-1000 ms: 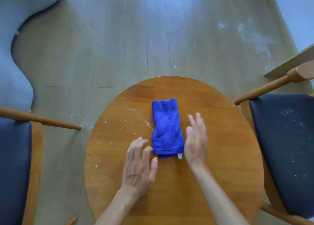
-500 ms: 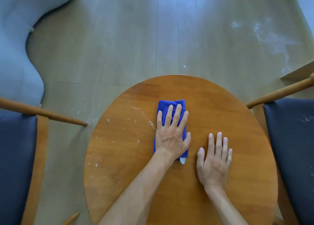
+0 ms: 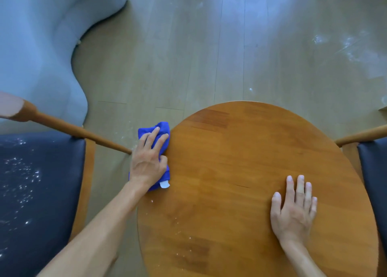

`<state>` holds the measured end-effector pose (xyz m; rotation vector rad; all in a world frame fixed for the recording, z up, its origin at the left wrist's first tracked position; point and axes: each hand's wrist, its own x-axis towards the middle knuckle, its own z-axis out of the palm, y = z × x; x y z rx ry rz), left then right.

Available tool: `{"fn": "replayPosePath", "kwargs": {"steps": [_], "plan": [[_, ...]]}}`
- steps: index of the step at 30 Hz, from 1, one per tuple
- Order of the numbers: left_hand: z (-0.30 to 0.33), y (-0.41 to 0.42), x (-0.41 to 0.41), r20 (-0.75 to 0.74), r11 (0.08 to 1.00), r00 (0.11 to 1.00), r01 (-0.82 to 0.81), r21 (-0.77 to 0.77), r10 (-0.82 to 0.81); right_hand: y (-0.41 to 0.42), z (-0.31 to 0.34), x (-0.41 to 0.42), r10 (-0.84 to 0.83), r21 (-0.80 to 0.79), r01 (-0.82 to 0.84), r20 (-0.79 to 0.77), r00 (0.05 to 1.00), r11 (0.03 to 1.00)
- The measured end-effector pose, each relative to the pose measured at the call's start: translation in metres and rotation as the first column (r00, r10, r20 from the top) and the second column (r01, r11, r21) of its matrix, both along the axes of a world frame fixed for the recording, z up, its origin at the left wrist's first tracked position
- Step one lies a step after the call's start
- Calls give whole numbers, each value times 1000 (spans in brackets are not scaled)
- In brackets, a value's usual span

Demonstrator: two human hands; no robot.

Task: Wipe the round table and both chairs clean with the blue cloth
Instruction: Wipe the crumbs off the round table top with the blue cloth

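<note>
Blue cloth (image 3: 154, 130) sat at the table's (image 3: 240, 151) left rim, half overhanging, under the left hand (image 3: 147, 161), whose fingers curled over it. The right hand (image 3: 293, 209) lay spread flat. Tabletop wiping seemed underway; remaining crumbs (image 3: 178, 232) near the front probably came next. Both chairs were cut off.

Round wooden table (image 3: 240, 161): blue cloth (image 3: 162, 130) at its left edge, part overhanging; white specks (image 3: 178, 232) near front-left; right hand (image 3: 293, 209) flat on the right side.
</note>
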<state>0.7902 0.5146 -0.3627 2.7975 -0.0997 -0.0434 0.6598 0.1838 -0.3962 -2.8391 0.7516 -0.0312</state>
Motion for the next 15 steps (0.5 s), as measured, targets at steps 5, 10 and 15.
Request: {"fn": "replayPosePath", "kwargs": {"steps": [5, 10, 15], "plan": [[2, 2, -11, -5, 982, 992, -125, -144, 125, 1, 0, 0, 0, 1, 0, -8, 1000, 1000], [8, -64, -32, 77, 996, 993, 92, -20, -90, 2, -1, 0, -5, 11, 5, 4, 1000, 1000], [4, -152, -72, 4, 889, 890, 456, -33, -456, 1, 0, -1, -10, 13, 10, 13, 1000, 1000]]}}
